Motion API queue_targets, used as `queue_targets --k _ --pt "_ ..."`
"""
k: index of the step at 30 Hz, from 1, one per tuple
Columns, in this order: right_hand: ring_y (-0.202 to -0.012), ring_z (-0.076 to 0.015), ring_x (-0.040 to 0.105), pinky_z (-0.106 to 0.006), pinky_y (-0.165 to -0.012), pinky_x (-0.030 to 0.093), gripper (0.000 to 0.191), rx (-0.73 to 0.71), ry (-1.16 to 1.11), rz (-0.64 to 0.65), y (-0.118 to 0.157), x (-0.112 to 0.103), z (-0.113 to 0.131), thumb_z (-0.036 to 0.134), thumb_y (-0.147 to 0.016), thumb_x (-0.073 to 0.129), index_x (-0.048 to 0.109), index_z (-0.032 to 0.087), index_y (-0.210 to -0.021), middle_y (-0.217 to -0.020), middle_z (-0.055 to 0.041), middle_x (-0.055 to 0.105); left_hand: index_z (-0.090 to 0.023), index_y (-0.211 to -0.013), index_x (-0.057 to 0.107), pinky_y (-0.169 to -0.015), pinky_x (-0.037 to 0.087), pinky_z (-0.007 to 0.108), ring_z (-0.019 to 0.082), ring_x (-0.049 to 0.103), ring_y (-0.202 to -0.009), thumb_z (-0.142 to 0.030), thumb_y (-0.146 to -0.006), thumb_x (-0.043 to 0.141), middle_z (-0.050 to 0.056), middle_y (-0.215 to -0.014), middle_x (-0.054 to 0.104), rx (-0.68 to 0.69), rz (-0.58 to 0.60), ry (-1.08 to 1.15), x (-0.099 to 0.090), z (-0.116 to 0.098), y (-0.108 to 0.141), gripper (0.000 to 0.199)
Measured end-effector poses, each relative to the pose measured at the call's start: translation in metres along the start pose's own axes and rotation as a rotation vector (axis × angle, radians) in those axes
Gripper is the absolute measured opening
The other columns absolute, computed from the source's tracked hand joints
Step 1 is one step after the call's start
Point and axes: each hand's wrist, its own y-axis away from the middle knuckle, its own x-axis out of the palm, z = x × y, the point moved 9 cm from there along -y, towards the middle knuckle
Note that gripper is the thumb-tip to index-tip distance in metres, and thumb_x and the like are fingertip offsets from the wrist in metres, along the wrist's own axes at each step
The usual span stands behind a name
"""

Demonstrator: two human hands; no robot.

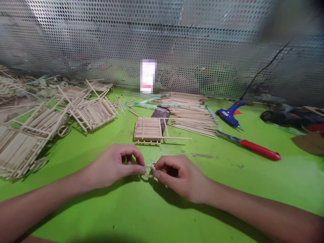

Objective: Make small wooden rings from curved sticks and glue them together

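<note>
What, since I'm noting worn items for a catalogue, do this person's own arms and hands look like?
The left hand and right hand are ungloved, with no ring visible on the fingers in view. The left forearm and right forearm show no sleeve, watch or bracelet, and no clear markings.

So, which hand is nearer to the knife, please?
Right: the right hand is left of the knife; the left hand is farther left, past the right hand.
</note>
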Motion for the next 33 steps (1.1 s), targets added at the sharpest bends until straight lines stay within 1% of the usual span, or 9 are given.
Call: queue_targets --k 2,5,9,14,20,24,29,31,33 --pt "-0.051 -0.0081 0.045 -0.020 -0.047 0.032 0.023 -0.060 0.062 -0.025 0.002 -0.001 0.004 0.034 -0.094 0.064 0.072 0.015 -0.086 -0.060 0.0035 0.058 -0.016 -0.079 0.074 -0.052 0.036 0.024 0.011 0.048 -0.057 -0.050 -0.075 0.083 0.000 -0.068 0.067 -0.006 0.001 0.007 0.001 0.001 -0.001 0.035" --pt "-0.053 -0.0082 0.049 -0.020 -0.051 0.036 0.018 -0.211 0.214 -0.079 0.005 -0.002 0.015 0.029 -0.094 0.064 0.073 0.016 -0.085 -0.063 0.0030 0.063 -0.016 -0.079 0.072 -0.050 0.034 0.023 0.011 0.046 -0.055 -0.053 -0.073 0.084 0.000 -0.065 0.065 -0.034 0.010 0.001 0.002 0.004 -0.002 0.040" --pt "-0.056 -0.0095 0.055 -0.022 -0.056 0.040 0.014 -0.406 0.376 -0.147 0.011 -0.003 0.028 0.024 -0.094 0.063 0.072 0.015 -0.088 -0.068 0.0009 0.068 -0.016 -0.078 0.074 -0.051 0.037 0.024 0.012 0.050 -0.056 -0.045 -0.077 0.084 0.000 -0.066 0.066 -0.007 -0.003 -0.058 -0.001 0.001 -0.001 0.031" --pt "-0.058 -0.0108 0.058 -0.023 -0.057 0.043 0.013 -0.485 0.453 -0.154 0.014 -0.001 0.032 0.023 -0.095 0.062 0.071 0.014 -0.091 -0.070 -0.0003 0.070 -0.021 -0.083 0.080 -0.060 0.048 0.025 0.014 0.063 -0.066 -0.034 -0.089 0.076 0.000 -0.077 0.075 0.178 -0.025 -0.239 -0.005 -0.015 0.002 0.015" --pt "-0.059 -0.0119 0.060 -0.024 -0.057 0.044 0.013 -0.506 0.500 -0.157 0.015 -0.002 0.035 0.022 -0.095 0.061 0.070 0.014 -0.092 -0.072 -0.0009 0.071 -0.019 -0.099 0.079 -0.070 0.055 0.026 0.014 0.072 -0.077 -0.027 -0.100 0.064 0.001 -0.090 0.080 0.527 -0.037 -0.491 0.003 -0.037 0.014 0.017" --pt "-0.059 -0.0120 0.060 -0.024 -0.058 0.043 0.013 -0.493 0.502 -0.157 0.014 -0.002 0.034 0.023 -0.095 0.060 0.070 0.015 -0.092 -0.072 -0.0011 0.071 -0.017 -0.102 0.078 -0.069 0.056 0.026 0.014 0.073 -0.077 -0.026 -0.102 0.060 0.002 -0.091 0.080 0.631 -0.075 -0.557 0.007 -0.041 0.020 0.021" --pt "-0.060 -0.0120 0.061 -0.024 -0.059 0.044 0.014 -0.471 0.499 -0.147 0.013 -0.002 0.032 0.023 -0.096 0.059 0.070 0.015 -0.091 -0.073 -0.0008 0.071 -0.017 -0.108 0.078 -0.070 0.057 0.027 0.015 0.074 -0.079 -0.027 -0.104 0.056 0.004 -0.094 0.081 0.653 -0.082 -0.538 0.009 -0.043 0.023 0.024" --pt "-0.060 -0.0123 0.061 -0.024 -0.059 0.044 0.015 -0.467 0.502 -0.147 0.013 -0.002 0.032 0.024 -0.096 0.059 0.070 0.016 -0.091 -0.073 -0.0013 0.072 -0.019 -0.108 0.079 -0.070 0.057 0.028 0.016 0.073 -0.079 -0.028 -0.103 0.058 0.003 -0.094 0.081 0.573 -0.060 -0.507 0.009 -0.040 0.020 0.024" --pt "-0.060 -0.0122 0.060 -0.024 -0.058 0.044 0.015 -0.469 0.498 -0.149 0.014 -0.002 0.032 0.025 -0.096 0.059 0.070 0.016 -0.091 -0.073 -0.0016 0.072 -0.022 -0.106 0.081 -0.069 0.056 0.027 0.016 0.073 -0.078 -0.030 -0.100 0.061 0.003 -0.093 0.081 0.441 -0.027 -0.444 0.008 -0.033 0.015 0.022"
